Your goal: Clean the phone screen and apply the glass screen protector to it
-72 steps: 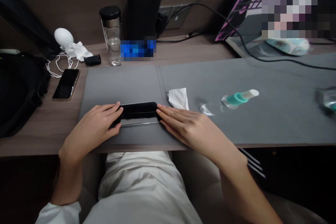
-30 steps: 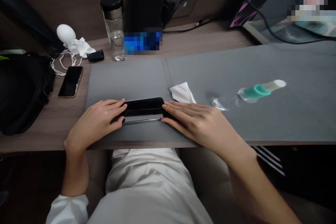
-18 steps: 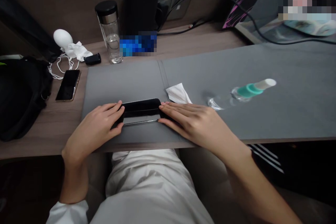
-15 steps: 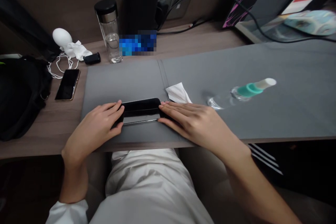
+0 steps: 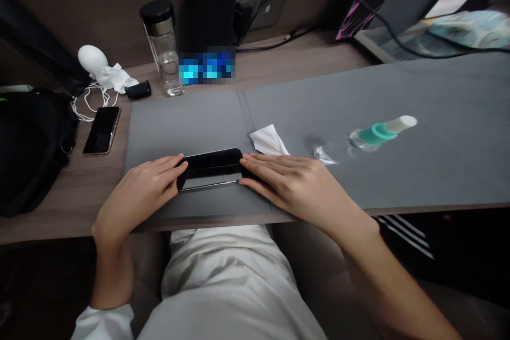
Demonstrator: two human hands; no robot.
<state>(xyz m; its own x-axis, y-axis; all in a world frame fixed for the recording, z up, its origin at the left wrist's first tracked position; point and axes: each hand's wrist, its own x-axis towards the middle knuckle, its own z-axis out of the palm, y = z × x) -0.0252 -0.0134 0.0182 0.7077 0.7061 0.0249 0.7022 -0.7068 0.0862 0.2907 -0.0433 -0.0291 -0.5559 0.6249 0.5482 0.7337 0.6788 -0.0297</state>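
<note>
A black smartphone [image 5: 213, 166] lies sideways on the grey desk mat [image 5: 191, 119], near the desk's front edge, its glossy face up with a light reflection along the lower half. My left hand [image 5: 145, 186] grips its left end, fingertips on the upper corner, while the lower left corner shows uncovered. Around the right end my right hand [image 5: 292, 183] is closed, fingers over the top and thumb along the near edge. Just beyond those fingers is a folded white wipe [image 5: 270, 139]. A clear bottle with a teal and white top [image 5: 376, 134] lies to the right.
Behind the mat stands a glass water bottle [image 5: 169, 66] beside a dark cylinder [image 5: 211, 8]. At left are another phone [image 5: 102, 130], a white egg-shaped object [image 5: 92, 59] with cords, and a black bag [image 5: 34, 154]. A black cable [image 5: 374, 16] crosses the back right.
My left thumb has drawn back from the phone's near edge, uncovering its lower left corner. My right hand keeps its place on the phone. The view has shifted slightly.
</note>
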